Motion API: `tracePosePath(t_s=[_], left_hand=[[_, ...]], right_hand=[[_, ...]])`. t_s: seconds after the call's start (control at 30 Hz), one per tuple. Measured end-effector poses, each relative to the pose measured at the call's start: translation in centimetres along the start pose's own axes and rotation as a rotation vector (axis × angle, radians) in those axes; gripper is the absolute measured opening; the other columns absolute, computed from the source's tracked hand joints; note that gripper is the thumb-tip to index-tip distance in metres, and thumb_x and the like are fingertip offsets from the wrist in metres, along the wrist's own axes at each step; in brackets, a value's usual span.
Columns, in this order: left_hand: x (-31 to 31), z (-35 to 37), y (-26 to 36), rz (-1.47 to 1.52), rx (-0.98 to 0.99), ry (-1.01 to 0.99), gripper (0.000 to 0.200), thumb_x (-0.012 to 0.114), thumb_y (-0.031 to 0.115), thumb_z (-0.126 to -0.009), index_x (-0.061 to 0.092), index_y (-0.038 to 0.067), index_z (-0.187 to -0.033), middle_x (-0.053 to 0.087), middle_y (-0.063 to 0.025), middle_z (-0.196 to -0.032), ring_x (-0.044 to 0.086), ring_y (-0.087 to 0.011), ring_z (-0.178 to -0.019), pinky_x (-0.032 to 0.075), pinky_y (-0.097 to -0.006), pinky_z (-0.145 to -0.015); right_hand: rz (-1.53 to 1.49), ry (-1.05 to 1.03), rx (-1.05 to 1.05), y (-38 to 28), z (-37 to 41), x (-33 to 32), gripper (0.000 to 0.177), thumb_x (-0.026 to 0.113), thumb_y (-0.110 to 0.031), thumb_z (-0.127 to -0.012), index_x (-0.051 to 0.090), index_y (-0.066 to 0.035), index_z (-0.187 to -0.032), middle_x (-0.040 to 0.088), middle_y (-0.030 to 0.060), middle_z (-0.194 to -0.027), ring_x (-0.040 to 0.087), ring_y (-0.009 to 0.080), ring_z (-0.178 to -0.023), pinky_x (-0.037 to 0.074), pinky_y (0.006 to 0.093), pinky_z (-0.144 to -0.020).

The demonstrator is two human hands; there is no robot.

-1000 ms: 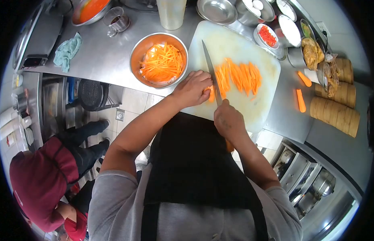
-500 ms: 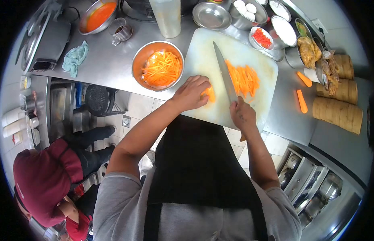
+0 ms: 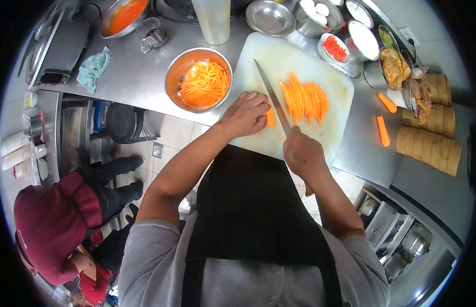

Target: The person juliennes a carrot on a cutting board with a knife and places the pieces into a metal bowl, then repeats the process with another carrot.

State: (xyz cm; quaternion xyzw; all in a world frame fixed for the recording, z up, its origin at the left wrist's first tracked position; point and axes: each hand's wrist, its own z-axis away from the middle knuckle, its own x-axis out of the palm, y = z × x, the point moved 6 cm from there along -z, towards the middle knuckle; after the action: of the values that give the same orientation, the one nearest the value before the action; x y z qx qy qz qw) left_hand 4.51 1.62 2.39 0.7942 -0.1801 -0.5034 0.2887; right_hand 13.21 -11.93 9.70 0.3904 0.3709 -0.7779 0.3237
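Note:
My left hand (image 3: 246, 113) presses down with curled fingers on a stack of carrot slices (image 3: 270, 118), which its fingers partly cover. In my right hand (image 3: 303, 152) is the handle of a long kitchen knife (image 3: 273, 96), its blade lying between the slices and a pile of shredded carrot (image 3: 304, 99). All of this rests on a white cutting board (image 3: 256, 53). Left of the board stands a metal bowl (image 3: 170, 81) holding more shredded carrot (image 3: 205, 84).
Two carrot pieces (image 3: 383, 131) lie right of the board, near bamboo steamers (image 3: 428, 148). Behind are a bowl of red strips (image 3: 334, 48), a pot of eggs (image 3: 319, 13) and a tall clear container (image 3: 212, 20). Another person (image 3: 59, 225) stands at lower left.
The knife has moved left, away from the shredded carrot and closer to the carrot slices, with my right hand following. My left hand stays on the slices.

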Motion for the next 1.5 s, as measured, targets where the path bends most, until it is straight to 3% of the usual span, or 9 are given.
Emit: tracePosePath(t_s=[0.1, 0.2, 0.33, 0.43, 0.57, 0.73, 1.1, 1.2, 1.5], left_hand=[[0.1, -0.1, 0.0, -0.045, 0.009, -0.013, 0.02, 0.067, 0.013, -0.079, 0.065, 0.005, -0.097, 0.059, -0.0086, -0.106, 0.056, -0.0281, -0.103, 0.043, -0.0431, -0.093], [0.4, 0.1, -0.2, -0.048, 0.015, -0.034, 0.021, 0.067, 0.014, -0.08, 0.065, 0.005, -0.098, 0.06, -0.0087, -0.106, 0.056, -0.0282, -0.103, 0.044, -0.0435, -0.093], [0.3, 0.3, 0.0, -0.032, 0.024, -0.009, 0.022, 0.066, 0.014, -0.079, 0.064, 0.005, -0.099, 0.059, -0.0086, -0.104, 0.056, -0.0284, -0.103, 0.044, -0.044, -0.093], [0.3, 0.1, -0.2, -0.043, 0.014, -0.011, 0.021, 0.066, 0.014, -0.079, 0.063, 0.005, -0.098, 0.059, -0.0084, -0.102, 0.056, -0.0283, -0.102, 0.044, -0.044, -0.093], [-0.2, 0.1, 0.1, -0.039, 0.025, 0.023, 0.019, 0.067, 0.013, -0.078, 0.062, 0.006, -0.095, 0.058, -0.0079, -0.101, 0.056, -0.0278, -0.101, 0.044, -0.0433, -0.092], [0.2, 0.1, -0.3, -0.054, 0.026, 0.004, 0.02, 0.067, 0.012, -0.076, 0.062, 0.006, -0.095, 0.058, -0.0076, -0.101, 0.056, -0.0275, -0.1, 0.045, -0.042, -0.091], [0.0, 0.2, -0.3, -0.042, 0.018, 0.024, 0.019, 0.067, 0.01, -0.077, 0.064, 0.006, -0.095, 0.06, -0.0072, -0.101, 0.056, -0.0271, -0.099, 0.046, -0.0421, -0.09], [0.2, 0.5, -0.5, -0.038, 0.015, 0.044, 0.019, 0.067, 0.009, -0.077, 0.065, 0.006, -0.096, 0.06, -0.0071, -0.101, 0.056, -0.0273, -0.099, 0.046, -0.0425, -0.091], [0.2, 0.6, -0.7, -0.005, 0.022, 0.048, 0.016, 0.068, 0.008, -0.078, 0.065, 0.006, -0.093, 0.059, -0.0073, -0.097, 0.057, -0.0278, -0.098, 0.046, -0.0417, -0.09]], right_hand=[[0.068, -0.12, 0.128, 0.9, 0.5, 2.1, 0.017, 0.05, -0.015, -0.095, 0.054, 0.002, -0.096, 0.069, 0.0271, -0.08, 0.07, 0.0436, -0.079, 0.055, 0.0524, -0.075], [-0.042, -0.015, 0.062, 1.3, -1.2, 5.3, 0.019, 0.051, -0.016, -0.095, 0.053, 0.003, -0.096, 0.069, 0.0272, -0.08, 0.07, 0.0448, -0.078, 0.056, 0.0521, -0.074], [0.008, 0.058, 0.089, 0.4, -4.2, 3.1, 0.02, 0.05, -0.018, -0.096, 0.052, 0.002, -0.096, 0.069, 0.0267, -0.081, 0.069, 0.0456, -0.078, 0.056, 0.0528, -0.075], [0.057, -0.128, 0.145, -1.1, -1.1, 1.3, 0.017, 0.049, -0.014, -0.096, 0.051, 0.003, -0.1, 0.069, 0.027, -0.082, 0.07, 0.0446, -0.08, 0.055, 0.0523, -0.078], [0.068, 0.009, 0.099, 0.4, -2.8, 5.9, 0.018, 0.05, -0.015, -0.096, 0.05, 0.003, -0.1, 0.069, 0.0262, -0.08, 0.071, 0.0427, -0.078, 0.057, 0.0502, -0.075], [0.052, 0.083, 0.016, -0.6, -3.5, 3.0, 0.016, 0.051, -0.014, -0.095, 0.051, 0.002, -0.097, 0.069, 0.0256, -0.078, 0.071, 0.0428, -0.075, 0.057, 0.05, -0.071], [0.119, -0.12, 0.171, -1.1, -2.1, 2.9, 0.02, 0.046, -0.016, -0.097, 0.051, 0.003, -0.097, 0.07, 0.0281, -0.087, 0.071, 0.0429, -0.083, 0.057, 0.0509, -0.077], [0.031, 0.102, 0.092, -0.4, -3.0, 5.8, 0.023, 0.046, -0.02, -0.099, 0.05, 0.003, -0.098, 0.067, 0.0277, -0.078, 0.068, 0.0457, -0.072, 0.055, 0.0529, -0.068], [0.105, -0.028, 0.15, -0.6, -3.2, 5.7, 0.021, 0.045, -0.016, -0.098, 0.052, 0.004, -0.098, 0.07, 0.0268, -0.081, 0.071, 0.0433, -0.076, 0.057, 0.0506, -0.072]])
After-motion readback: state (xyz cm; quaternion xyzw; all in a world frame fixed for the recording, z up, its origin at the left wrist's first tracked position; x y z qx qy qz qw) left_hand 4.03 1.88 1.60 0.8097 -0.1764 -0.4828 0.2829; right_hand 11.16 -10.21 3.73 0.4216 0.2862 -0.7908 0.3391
